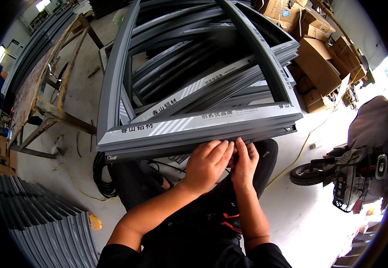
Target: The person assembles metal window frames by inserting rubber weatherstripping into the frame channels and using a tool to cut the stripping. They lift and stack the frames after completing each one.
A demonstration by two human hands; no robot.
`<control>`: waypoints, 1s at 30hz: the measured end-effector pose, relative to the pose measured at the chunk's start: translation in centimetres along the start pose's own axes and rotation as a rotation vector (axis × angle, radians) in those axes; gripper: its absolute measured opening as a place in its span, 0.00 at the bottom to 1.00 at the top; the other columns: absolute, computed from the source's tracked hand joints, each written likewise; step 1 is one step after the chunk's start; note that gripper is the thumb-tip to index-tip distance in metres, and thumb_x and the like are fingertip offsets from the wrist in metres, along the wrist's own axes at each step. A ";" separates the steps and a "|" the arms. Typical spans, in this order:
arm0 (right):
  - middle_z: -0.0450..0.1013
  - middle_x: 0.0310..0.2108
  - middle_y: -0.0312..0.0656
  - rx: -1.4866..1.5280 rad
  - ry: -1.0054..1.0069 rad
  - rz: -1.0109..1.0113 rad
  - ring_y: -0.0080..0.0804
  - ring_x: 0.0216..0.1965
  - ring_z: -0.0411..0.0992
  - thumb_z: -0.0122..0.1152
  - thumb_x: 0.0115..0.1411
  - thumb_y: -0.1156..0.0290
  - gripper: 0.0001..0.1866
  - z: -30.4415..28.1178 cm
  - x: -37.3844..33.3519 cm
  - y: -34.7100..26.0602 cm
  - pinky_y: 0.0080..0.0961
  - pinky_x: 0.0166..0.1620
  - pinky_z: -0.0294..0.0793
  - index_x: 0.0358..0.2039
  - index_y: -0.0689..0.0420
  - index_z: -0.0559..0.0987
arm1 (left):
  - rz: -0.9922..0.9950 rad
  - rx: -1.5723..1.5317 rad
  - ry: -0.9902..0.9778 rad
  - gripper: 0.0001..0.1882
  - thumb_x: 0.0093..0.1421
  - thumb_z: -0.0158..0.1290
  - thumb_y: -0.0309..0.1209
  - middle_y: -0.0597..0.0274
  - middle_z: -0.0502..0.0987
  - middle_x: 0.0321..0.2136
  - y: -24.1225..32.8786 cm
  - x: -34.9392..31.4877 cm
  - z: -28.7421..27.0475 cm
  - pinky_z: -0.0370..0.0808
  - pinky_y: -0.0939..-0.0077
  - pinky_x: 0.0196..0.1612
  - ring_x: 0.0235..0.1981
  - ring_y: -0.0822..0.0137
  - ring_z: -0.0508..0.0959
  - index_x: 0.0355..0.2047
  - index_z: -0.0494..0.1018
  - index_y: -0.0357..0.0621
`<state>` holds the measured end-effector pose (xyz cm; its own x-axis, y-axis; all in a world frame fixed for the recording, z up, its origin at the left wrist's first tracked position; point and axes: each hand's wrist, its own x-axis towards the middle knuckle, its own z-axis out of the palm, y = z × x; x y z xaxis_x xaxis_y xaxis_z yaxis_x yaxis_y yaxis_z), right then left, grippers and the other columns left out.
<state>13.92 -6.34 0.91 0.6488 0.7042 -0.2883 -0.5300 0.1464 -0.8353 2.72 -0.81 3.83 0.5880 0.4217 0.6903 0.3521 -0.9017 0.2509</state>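
A grey metal window frame [113, 123] with printed white film on its faces lies in front of me, its near edge over my knees. More grey frames [194, 96] are piled beneath it and show through its opening. My left hand [209, 164] is closed just below the near edge, right of the middle, fingertips pinched together. Beside it, almost touching, my right hand [245, 161] is closed too, with thumb and fingers up against the frame's underside. Something small and dark sits between the fingertips of both hands; its kind is hidden.
A rusty metal workbench [46, 105] stands at the left, and grey profiles [51, 219] are stacked at the lower left. Black cable [102, 176] is coiled by my leg. Cardboard boxes [314, 62], a yellow cord [298, 154] and a two-wheeler [354, 169] are on the right. A red-handled tool [232, 222] is at my lap.
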 end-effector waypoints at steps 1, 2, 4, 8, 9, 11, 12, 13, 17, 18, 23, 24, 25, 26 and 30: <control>0.71 0.20 0.34 -0.045 -0.024 0.012 0.18 0.16 0.65 0.58 0.64 0.66 0.11 -0.2 0.0 -0.3 0.14 0.17 0.60 0.27 0.56 0.72 | -0.006 -0.010 0.006 0.15 0.52 0.56 0.26 0.63 0.77 0.41 -0.3 -0.4 -0.3 0.75 0.69 0.42 0.41 0.64 0.77 0.41 0.79 0.39; 0.70 0.20 0.35 -0.086 -0.051 0.030 0.20 0.16 0.65 0.58 0.64 0.65 0.10 -0.2 0.0 -0.5 0.15 0.17 0.59 0.28 0.55 0.72 | -0.013 -0.013 0.007 0.15 0.53 0.55 0.26 0.63 0.77 0.42 -0.6 -1.0 -0.9 0.75 0.70 0.42 0.41 0.64 0.77 0.42 0.79 0.40; 0.71 0.20 0.39 0.030 -0.075 0.134 0.25 0.18 0.67 0.53 0.67 0.58 0.14 -1.0 0.1 -1.0 0.17 0.19 0.60 0.31 0.55 0.72 | -0.027 0.050 -0.004 0.16 0.54 0.56 0.23 0.64 0.76 0.43 -1.4 -2.3 -2.0 0.75 0.72 0.43 0.42 0.65 0.76 0.44 0.79 0.40; 0.73 0.24 0.42 0.101 -0.146 0.093 0.25 0.21 0.68 0.47 0.68 0.55 0.19 -2.4 -0.1 -2.5 0.18 0.24 0.64 0.33 0.59 0.71 | -0.014 0.076 0.068 0.16 0.52 0.58 0.21 0.64 0.76 0.43 -2.5 -3.8 -2.3 0.75 0.72 0.42 0.42 0.64 0.75 0.43 0.79 0.39; 0.74 0.24 0.42 -0.016 -0.162 0.082 0.24 0.22 0.68 0.49 0.67 0.58 0.16 -2.3 -0.3 -2.3 0.18 0.24 0.65 0.33 0.59 0.71 | -0.011 0.090 0.066 0.15 0.53 0.58 0.23 0.64 0.75 0.44 -2.5 -4.0 -2.2 0.75 0.71 0.42 0.42 0.64 0.75 0.43 0.79 0.39; 0.74 0.25 0.41 -0.135 -0.160 0.074 0.22 0.22 0.69 0.55 0.65 0.66 0.10 -0.7 -1.0 -2.1 0.17 0.25 0.65 0.33 0.61 0.73 | -0.025 0.086 0.066 0.15 0.52 0.59 0.22 0.64 0.75 0.44 -2.6 -3.9 -2.1 0.76 0.71 0.42 0.43 0.64 0.75 0.43 0.79 0.39; 0.74 0.24 0.40 -0.154 -0.128 0.104 0.22 0.23 0.69 0.58 0.63 0.69 0.09 0.3 -1.1 -2.0 0.18 0.25 0.66 0.33 0.61 0.73 | -0.045 0.071 0.066 0.17 0.50 0.60 0.19 0.64 0.75 0.44 -2.5 -3.9 -2.2 0.75 0.72 0.42 0.42 0.64 0.75 0.42 0.79 0.39; 0.74 0.24 0.40 -0.144 -0.133 0.107 0.22 0.22 0.69 0.58 0.63 0.70 0.08 0.6 -1.0 -1.4 0.18 0.25 0.66 0.32 0.61 0.73 | -0.064 0.058 0.065 0.18 0.48 0.61 0.17 0.64 0.75 0.43 -2.4 -3.8 -2.2 0.75 0.72 0.41 0.42 0.64 0.75 0.42 0.79 0.40; 0.74 0.22 0.40 -0.117 -0.098 0.045 0.22 0.21 0.68 0.59 0.63 0.71 0.08 1.0 -1.0 0.1 0.18 0.23 0.65 0.32 0.62 0.73 | -0.048 0.010 0.089 0.21 0.46 0.58 0.15 0.63 0.76 0.44 -2.6 -4.2 -2.2 0.73 0.70 0.45 0.44 0.61 0.75 0.42 0.79 0.40; 0.74 0.22 0.39 -0.115 -0.080 0.029 0.22 0.20 0.68 0.59 0.63 0.71 0.08 1.0 -1.1 0.3 0.18 0.23 0.65 0.32 0.62 0.73 | -0.075 0.044 0.093 0.21 0.46 0.57 0.15 0.62 0.76 0.44 -2.6 -4.5 -2.7 0.73 0.69 0.46 0.44 0.61 0.75 0.43 0.79 0.40; 0.73 0.23 0.41 -0.055 -0.131 0.080 0.24 0.21 0.69 0.59 0.62 0.72 0.07 2.5 -1.8 0.5 0.20 0.23 0.66 0.31 0.60 0.71 | -0.169 0.200 0.143 0.22 0.47 0.55 0.16 0.60 0.74 0.46 -4.3 -7.1 -5.3 0.72 0.66 0.48 0.45 0.57 0.74 0.45 0.79 0.43; 0.73 0.23 0.41 -0.057 -0.115 0.077 0.24 0.22 0.69 0.59 0.62 0.72 0.07 2.2 -1.7 0.9 0.20 0.24 0.66 0.32 0.60 0.71 | -0.172 0.220 0.152 0.22 0.47 0.55 0.16 0.60 0.74 0.46 -4.5 -7.5 -5.6 0.72 0.65 0.48 0.45 0.57 0.74 0.44 0.79 0.43; 0.74 0.24 0.41 -0.056 -0.105 0.071 0.24 0.23 0.70 0.59 0.62 0.72 0.07 2.0 -1.6 1.2 0.20 0.25 0.67 0.33 0.60 0.72 | -0.167 0.241 0.150 0.23 0.47 0.54 0.15 0.60 0.73 0.46 -4.8 -7.6 -5.8 0.72 0.64 0.48 0.46 0.57 0.74 0.44 0.79 0.43; 0.74 0.24 0.41 -0.055 -0.095 0.065 0.25 0.24 0.70 0.59 0.62 0.71 0.07 1.8 -1.5 1.4 0.20 0.25 0.67 0.34 0.60 0.72 | -0.179 0.246 0.156 0.23 0.47 0.54 0.15 0.60 0.73 0.46 -4.9 -7.9 -6.0 0.72 0.64 0.48 0.46 0.57 0.74 0.44 0.79 0.43; 0.74 0.24 0.41 -0.022 -0.100 0.080 0.24 0.24 0.70 0.58 0.62 0.73 0.05 3.4 -2.5 1.3 0.20 0.26 0.67 0.33 0.60 0.72 | -0.214 0.261 0.182 0.22 0.47 0.53 0.15 0.59 0.73 0.45 -5.3 -8.7 -6.7 0.72 0.64 0.49 0.46 0.56 0.74 0.44 0.79 0.43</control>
<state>9.77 -5.52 2.14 0.5471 0.7787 -0.3070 -0.5650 0.0730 -0.8218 -9.18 -0.39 1.06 0.3502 0.5529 0.7561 0.6403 -0.7304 0.2376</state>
